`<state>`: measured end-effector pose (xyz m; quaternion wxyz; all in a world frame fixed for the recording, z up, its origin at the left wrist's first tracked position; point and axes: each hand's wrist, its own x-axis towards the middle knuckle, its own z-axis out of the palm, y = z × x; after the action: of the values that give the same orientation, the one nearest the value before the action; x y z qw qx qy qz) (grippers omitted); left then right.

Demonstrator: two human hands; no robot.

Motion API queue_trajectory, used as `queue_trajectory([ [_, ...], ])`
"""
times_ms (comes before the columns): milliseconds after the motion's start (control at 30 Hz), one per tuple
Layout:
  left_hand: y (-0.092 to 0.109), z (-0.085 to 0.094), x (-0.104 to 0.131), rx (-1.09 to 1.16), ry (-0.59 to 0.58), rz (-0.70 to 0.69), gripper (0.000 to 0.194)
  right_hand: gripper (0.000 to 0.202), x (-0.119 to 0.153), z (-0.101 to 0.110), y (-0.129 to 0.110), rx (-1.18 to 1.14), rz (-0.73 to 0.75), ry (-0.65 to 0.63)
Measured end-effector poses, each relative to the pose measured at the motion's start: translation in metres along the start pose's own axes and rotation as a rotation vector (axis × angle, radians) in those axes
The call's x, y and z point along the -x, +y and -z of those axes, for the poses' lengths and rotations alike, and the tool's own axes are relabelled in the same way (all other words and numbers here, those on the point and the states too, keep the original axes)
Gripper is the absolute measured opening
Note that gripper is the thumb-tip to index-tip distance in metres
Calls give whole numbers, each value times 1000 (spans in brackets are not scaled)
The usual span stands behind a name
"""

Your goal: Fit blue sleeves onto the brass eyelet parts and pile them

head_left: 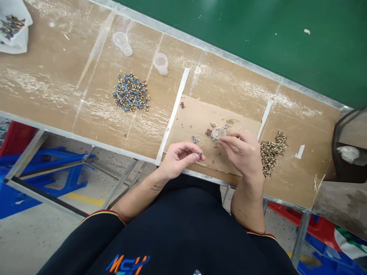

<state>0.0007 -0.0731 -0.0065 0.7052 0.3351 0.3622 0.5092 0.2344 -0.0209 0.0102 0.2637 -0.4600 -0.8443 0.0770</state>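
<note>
My left hand (183,158) is closed in a pinch on a small blue piece (200,154) above the front edge of the cardboard sheet (197,116). To its right, my right hand (242,152) has thumb and fingertips pressed together at the rim of a small clear cup (218,133); what they pinch, perhaps a thin stick, is too small to make out. Around the cup lie a dark reddish piece (208,132) and a blue-tipped piece (226,126). A few blue pieces (195,139) rest between the hands, and a red piece (182,105) sits at the sheet's upper left.
A pile of blue and gold pieces (131,93) lies left, below two clear plastic cups (122,43) (161,63). Another pile of gold and dark pieces (272,152) is right of my right hand. A white bag (24,26) stands far left, a black bin (340,152) far right.
</note>
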Motion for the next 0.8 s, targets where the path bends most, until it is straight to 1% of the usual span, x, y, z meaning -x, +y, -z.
queue_trajectory([
  [133,4,-3,1,-46,-33,-25,34,7,-2,3,-5,-14,-23,92],
  [200,5,-3,1,-54,-41,-32,33,6,-2,9,-10,-49,-59,186],
  [300,3,-4,3,-69,-46,-38,31,5,-1,20,-22,-152,-99,362],
  [367,2,-5,3,-93,-43,-44,30,4,0,27,-33,-257,-90,465],
  [400,1,-5,3,-106,-42,-52,30,3,1,29,-38,-307,-77,493],
  [467,1,-7,3,-131,-42,-75,29,3,3,32,-48,-371,-55,491],
  [567,1,-8,4,-174,-42,-84,30,5,4,32,-58,-396,-39,424],
  [667,2,-8,4,-210,-30,-68,34,6,4,30,-62,-419,-35,400],
  [800,2,-8,5,-213,-35,-97,31,12,2,29,-64,-462,-20,357],
])
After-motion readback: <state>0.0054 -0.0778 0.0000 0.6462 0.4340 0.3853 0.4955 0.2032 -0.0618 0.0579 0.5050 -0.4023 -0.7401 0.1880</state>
